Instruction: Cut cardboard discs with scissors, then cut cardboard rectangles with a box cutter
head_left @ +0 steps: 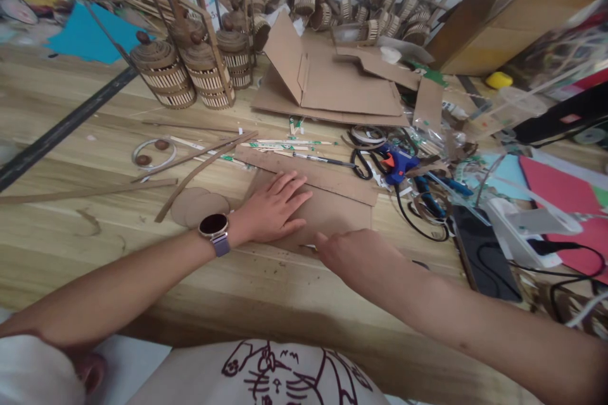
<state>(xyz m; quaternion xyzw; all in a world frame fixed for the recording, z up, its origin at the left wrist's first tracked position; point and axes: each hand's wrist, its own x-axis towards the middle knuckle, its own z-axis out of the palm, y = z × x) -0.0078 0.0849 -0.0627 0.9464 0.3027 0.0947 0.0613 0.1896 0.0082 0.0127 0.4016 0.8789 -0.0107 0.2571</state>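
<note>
My left hand (273, 209), with a dark round watch on the wrist, lies flat with fingers spread on a brown cardboard sheet (339, 205) on the wooden table (95, 228). My right hand (354, 256) is closed at the sheet's near edge, pinching a thin tool whose tip shows by the thumb; I cannot make out what it is. A long cardboard strip (308, 171) lies across the sheet's far side. Two cardboard discs (197, 207) rest just left of my left wrist.
A blue glue gun (399, 161) with black cord, scissors (363, 164) and a tape roll (368, 135) lie right of the sheet. Folded cardboard (342, 85) sits behind. Small bamboo cages (164, 73) stand back left. A black tablet (484, 253) and red paper (555, 186) lie at right.
</note>
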